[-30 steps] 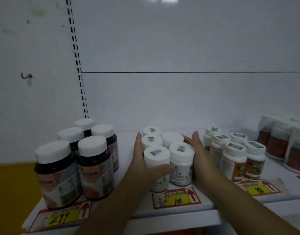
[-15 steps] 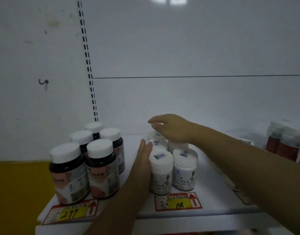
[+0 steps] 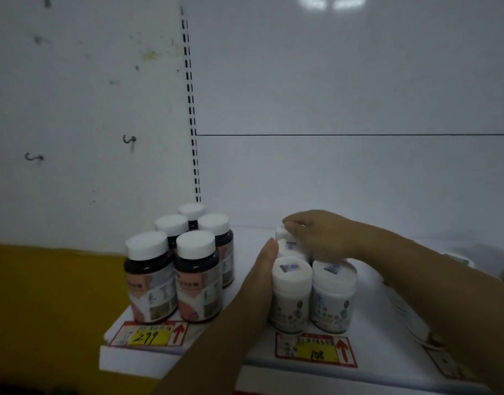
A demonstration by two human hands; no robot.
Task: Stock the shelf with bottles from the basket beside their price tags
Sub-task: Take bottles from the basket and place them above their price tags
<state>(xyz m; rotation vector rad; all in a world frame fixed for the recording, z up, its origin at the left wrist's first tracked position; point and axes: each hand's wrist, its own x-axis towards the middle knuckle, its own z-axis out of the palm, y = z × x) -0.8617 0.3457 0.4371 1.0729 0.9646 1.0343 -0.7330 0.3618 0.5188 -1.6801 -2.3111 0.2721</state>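
Observation:
Several small white bottles [image 3: 292, 297] stand in two rows on the white shelf [image 3: 245, 363], behind the red and yellow price tag marked 108 [image 3: 316, 352]. My left hand [image 3: 262, 277] lies flat against the left side of that group, fingers straight. My right hand [image 3: 319, 235] reaches over the group from the right, its fingertips on the cap of a rear white bottle [image 3: 282, 232]. The basket is out of view.
Several dark bottles with white caps [image 3: 171, 275] stand at the left behind the tag marked 299 [image 3: 151, 334]. White back panel with a slotted upright [image 3: 192, 138]. Wall hooks [image 3: 129, 139] at the left. More bottles are hidden behind my right forearm.
My right hand left the right side of the white bottles, rose over them and now touches a rear cap. My left hand flattened against their left side. The view shifted left.

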